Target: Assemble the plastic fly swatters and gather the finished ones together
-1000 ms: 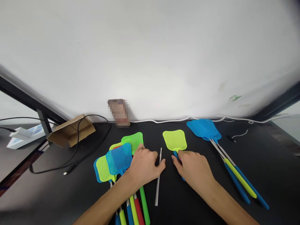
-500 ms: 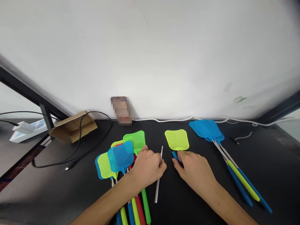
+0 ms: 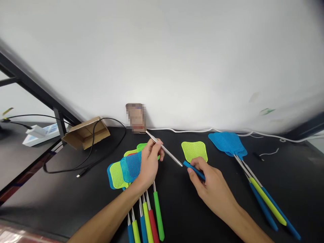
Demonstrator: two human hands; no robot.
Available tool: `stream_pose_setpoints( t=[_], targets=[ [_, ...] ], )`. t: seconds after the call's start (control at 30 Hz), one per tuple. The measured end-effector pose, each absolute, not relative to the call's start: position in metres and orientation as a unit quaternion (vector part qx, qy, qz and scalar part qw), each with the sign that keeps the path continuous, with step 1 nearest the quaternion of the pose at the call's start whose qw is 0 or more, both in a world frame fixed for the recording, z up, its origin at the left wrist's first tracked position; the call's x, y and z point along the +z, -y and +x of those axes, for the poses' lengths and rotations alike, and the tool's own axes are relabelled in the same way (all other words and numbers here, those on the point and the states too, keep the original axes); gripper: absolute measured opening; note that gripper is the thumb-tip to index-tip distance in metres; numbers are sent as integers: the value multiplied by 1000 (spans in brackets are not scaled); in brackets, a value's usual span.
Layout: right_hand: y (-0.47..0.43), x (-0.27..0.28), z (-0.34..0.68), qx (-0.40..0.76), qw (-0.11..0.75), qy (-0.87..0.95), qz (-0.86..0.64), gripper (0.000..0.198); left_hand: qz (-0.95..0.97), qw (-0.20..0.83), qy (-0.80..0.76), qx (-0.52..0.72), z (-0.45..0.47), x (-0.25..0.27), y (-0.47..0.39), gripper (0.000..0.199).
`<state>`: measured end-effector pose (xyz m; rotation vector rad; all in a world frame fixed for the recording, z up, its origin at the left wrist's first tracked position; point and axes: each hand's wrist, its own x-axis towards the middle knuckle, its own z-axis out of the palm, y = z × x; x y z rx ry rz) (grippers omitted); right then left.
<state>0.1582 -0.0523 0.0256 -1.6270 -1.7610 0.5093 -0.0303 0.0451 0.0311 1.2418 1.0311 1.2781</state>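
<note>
Currently, the left grip point(image 3: 150, 162) pinches one silver rod point(image 3: 172, 156), its near, rightward end just beside one blue handle point(image 3: 193, 169) pinched by the right grip point(image 3: 212, 182). One lime swatter head point(image 3: 194, 150) lies just beyond; six swatter handles point(image 3: 153, 224) lie left, three handles point(image 3: 269, 204) right.

A silver rod point(image 3: 172, 156) slants down rightward, its lower end just beside a slanting blue handle point(image 3: 194, 170)

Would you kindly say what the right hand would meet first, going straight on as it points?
Probably the metal rod: the blue handle in the right hand points toward its near end, though depth is hard to judge.
</note>
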Motion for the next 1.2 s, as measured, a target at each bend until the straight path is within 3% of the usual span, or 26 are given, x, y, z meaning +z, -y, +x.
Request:
stream_pose_setpoints(
  t=[0.3,1.2],
  targets=[
    [56,27,156,226,406,652,-599,12,414,568,-399,590,-27,33,-43,22],
    [61,31,152,191,445,648,-588,9,380,597,-388,590,-22,34,-38,22]
  ],
)
